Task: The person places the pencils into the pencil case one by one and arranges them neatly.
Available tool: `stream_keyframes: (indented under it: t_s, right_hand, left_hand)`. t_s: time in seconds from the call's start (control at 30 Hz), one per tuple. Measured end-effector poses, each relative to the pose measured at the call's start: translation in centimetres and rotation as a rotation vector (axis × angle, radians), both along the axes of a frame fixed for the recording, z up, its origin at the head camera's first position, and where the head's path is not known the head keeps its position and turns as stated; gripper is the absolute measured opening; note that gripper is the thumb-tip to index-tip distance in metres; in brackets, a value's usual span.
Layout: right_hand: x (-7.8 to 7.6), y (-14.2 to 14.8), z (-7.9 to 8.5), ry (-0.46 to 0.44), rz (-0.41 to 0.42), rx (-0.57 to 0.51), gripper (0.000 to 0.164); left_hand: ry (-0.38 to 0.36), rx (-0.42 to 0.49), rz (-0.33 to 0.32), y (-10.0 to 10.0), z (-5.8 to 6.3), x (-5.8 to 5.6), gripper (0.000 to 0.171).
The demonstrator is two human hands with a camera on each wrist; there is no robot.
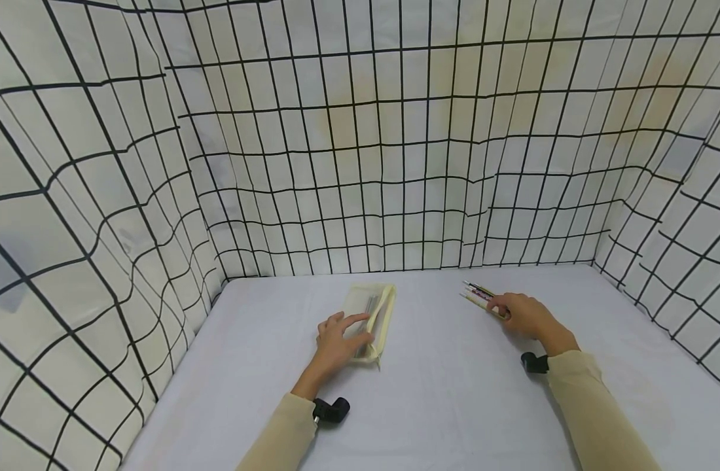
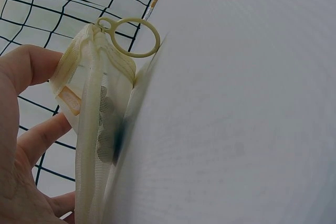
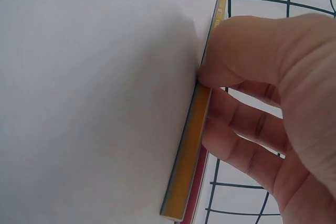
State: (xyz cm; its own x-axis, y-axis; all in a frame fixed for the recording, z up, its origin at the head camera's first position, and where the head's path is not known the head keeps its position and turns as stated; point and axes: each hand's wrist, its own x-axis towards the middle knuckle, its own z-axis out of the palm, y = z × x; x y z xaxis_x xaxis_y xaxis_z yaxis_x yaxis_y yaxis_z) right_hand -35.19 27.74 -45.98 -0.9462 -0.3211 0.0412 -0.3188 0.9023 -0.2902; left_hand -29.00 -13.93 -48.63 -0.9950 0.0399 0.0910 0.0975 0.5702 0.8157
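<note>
A pale yellow, see-through zip pouch (image 1: 385, 327) lies on the white table with its long zip edge parted. My left hand (image 1: 336, 340) rests over it with spread fingers, thumb and index finger at the parted edge. The left wrist view shows the thumb touching the near end of the pouch (image 2: 89, 77), beside a yellow ring pull (image 2: 137, 55). Grey contents show through the pouch. At the right, my right hand (image 1: 527, 317) pinches slim pencils (image 1: 478, 292) low over the table. A yellow pencil (image 3: 190, 156) lies under the thumb, with a red one (image 3: 196, 190) behind.
White walls with a black grid of cords (image 1: 395, 163) enclose the table (image 1: 436, 405) at the back and both sides. Each wrist carries a small black camera, one on the left (image 1: 332, 411) and one on the right (image 1: 535, 363).
</note>
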Motion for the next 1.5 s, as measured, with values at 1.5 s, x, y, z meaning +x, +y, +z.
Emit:
stream_keyframes:
  t_s: [1.5]
  right_hand:
    - [-0.2,-1.9,-0.1,-0.201,-0.062,-0.733,0.058]
  left_hand:
    - [0.035,-0.002,-0.031,-0.2,-0.1,0.0,0.047]
